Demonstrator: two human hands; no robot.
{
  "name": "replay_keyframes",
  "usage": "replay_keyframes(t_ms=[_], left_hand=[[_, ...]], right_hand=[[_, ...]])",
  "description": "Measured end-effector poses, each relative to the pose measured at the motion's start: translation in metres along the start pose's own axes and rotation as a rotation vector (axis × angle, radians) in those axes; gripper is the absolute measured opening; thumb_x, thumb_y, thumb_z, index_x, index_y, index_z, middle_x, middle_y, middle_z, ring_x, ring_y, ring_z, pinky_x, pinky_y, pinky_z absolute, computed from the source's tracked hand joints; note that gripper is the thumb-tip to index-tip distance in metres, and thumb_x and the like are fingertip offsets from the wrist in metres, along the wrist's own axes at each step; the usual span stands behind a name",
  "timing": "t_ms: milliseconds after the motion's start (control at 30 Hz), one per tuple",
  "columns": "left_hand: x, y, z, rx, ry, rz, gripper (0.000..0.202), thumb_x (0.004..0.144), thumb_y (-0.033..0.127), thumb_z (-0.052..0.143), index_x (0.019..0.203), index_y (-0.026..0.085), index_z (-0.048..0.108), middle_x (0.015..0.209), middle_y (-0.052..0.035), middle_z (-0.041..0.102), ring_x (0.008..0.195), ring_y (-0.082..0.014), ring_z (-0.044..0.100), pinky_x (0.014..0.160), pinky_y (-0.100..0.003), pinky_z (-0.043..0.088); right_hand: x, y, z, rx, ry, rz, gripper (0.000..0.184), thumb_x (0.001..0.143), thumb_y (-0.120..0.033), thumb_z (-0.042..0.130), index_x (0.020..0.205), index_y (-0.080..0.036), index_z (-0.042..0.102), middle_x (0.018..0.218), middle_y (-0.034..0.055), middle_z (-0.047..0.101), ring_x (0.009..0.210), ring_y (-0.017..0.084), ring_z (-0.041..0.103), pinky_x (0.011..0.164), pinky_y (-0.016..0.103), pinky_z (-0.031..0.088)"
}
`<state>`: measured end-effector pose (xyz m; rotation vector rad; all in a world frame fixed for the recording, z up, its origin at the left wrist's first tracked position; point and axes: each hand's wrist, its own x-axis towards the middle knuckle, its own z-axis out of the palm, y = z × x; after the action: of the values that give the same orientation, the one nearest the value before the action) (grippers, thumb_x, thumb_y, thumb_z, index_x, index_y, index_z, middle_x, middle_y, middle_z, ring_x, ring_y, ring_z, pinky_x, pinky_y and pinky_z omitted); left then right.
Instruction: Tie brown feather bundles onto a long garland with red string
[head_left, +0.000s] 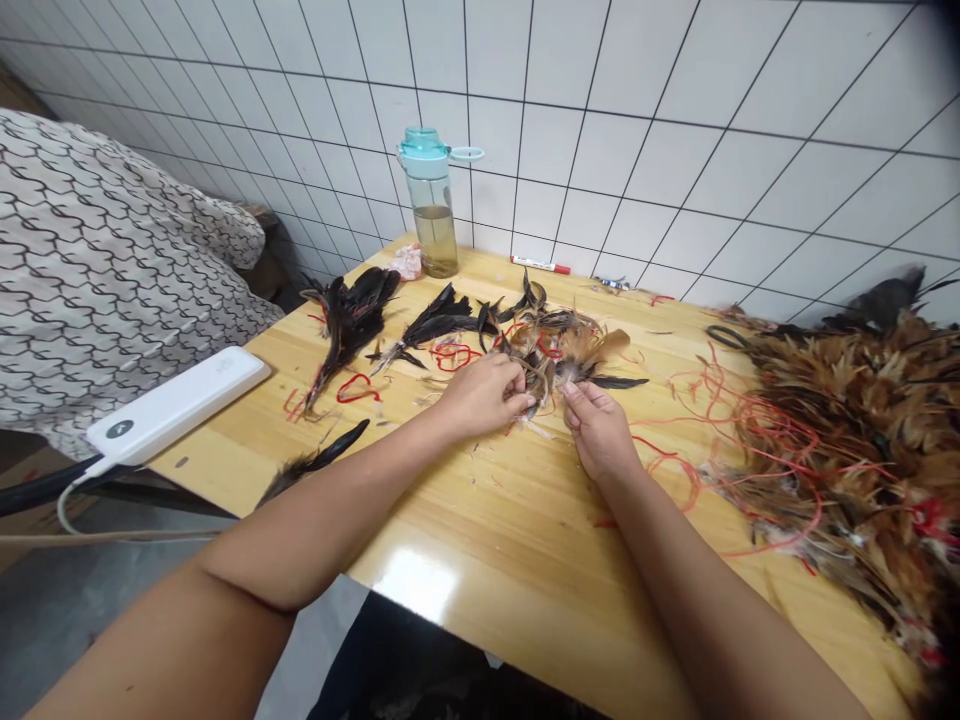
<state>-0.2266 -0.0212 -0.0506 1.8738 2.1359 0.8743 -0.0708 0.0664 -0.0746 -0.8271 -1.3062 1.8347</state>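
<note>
My left hand [484, 393] is at the near edge of a loose pile of brown and black feathers [541, 335], its fingers bent in a pinch; what lies between them is hidden. Just to its right, my right hand [600, 428] pinches a feather [607, 345] with a brown tip and pale fluff at its base. A single black feather [622, 382] lies beside the right fingertips. Red string loops [454, 356] are mixed in around the pile. Further left lie a bundle of black feathers [352, 315] and a smaller black bunch [442, 318].
A large heap of brown feathers [862, 420] with tangled red string [780, 430] covers the table's right side. A water bottle [435, 215] and a red-and-white marker [540, 265] are along the tiled wall. A white power bank [180, 400] overhangs the left edge, near patterned cloth [120, 260].
</note>
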Motion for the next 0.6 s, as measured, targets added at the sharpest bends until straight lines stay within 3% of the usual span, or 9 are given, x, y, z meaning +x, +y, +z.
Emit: replay_keyframes(t_ms=[133, 333, 433, 600], left_hand=[[-0.004, 0.003, 0.000, 0.118, -0.085, -0.012, 0.012, 0.078, 0.032, 0.062, 0.080, 0.020, 0.061, 0.085, -0.0053, 0.060, 0.083, -0.0203, 0.054, 0.071, -0.031, 0.038], [-0.006, 0.016, 0.012, 0.128, 0.087, 0.043, 0.028, 0.085, 0.047, 0.055, 0.090, 0.019, 0.058, 0.094, -0.0073, 0.060, 0.091, -0.0223, 0.054, 0.078, -0.034, 0.041], [-0.003, 0.020, 0.026, 0.168, 0.103, 0.047, 0.032, 0.083, 0.050, 0.056, 0.087, 0.018, 0.058, 0.093, -0.0099, 0.058, 0.092, -0.0250, 0.053, 0.079, -0.036, 0.041], [0.005, 0.011, 0.035, 0.124, 0.091, -0.001, 0.016, 0.086, 0.031, 0.053, 0.082, 0.017, 0.060, 0.088, -0.0101, 0.059, 0.087, -0.0239, 0.053, 0.077, -0.035, 0.039]], right_hand=[[-0.001, 0.000, 0.001, 0.007, 0.020, -0.001, 0.040, 0.054, -0.049, 0.081, 0.066, -0.019, 0.057, 0.054, -0.0064, 0.042, 0.048, 0.006, 0.024, 0.047, 0.026, 0.016], [0.000, 0.003, 0.001, -0.031, 0.007, -0.028, 0.037, 0.058, -0.049, 0.078, 0.069, -0.020, 0.058, 0.055, -0.0061, 0.045, 0.048, 0.007, 0.026, 0.048, 0.026, 0.020], [-0.002, 0.004, 0.002, -0.051, -0.007, -0.046, 0.035, 0.062, -0.049, 0.076, 0.069, -0.020, 0.058, 0.057, -0.0051, 0.049, 0.049, 0.008, 0.032, 0.050, 0.026, 0.026], [-0.003, 0.003, 0.004, -0.063, 0.010, -0.069, 0.032, 0.061, -0.047, 0.077, 0.069, -0.020, 0.060, 0.061, -0.0037, 0.053, 0.053, 0.009, 0.039, 0.051, 0.026, 0.030]])
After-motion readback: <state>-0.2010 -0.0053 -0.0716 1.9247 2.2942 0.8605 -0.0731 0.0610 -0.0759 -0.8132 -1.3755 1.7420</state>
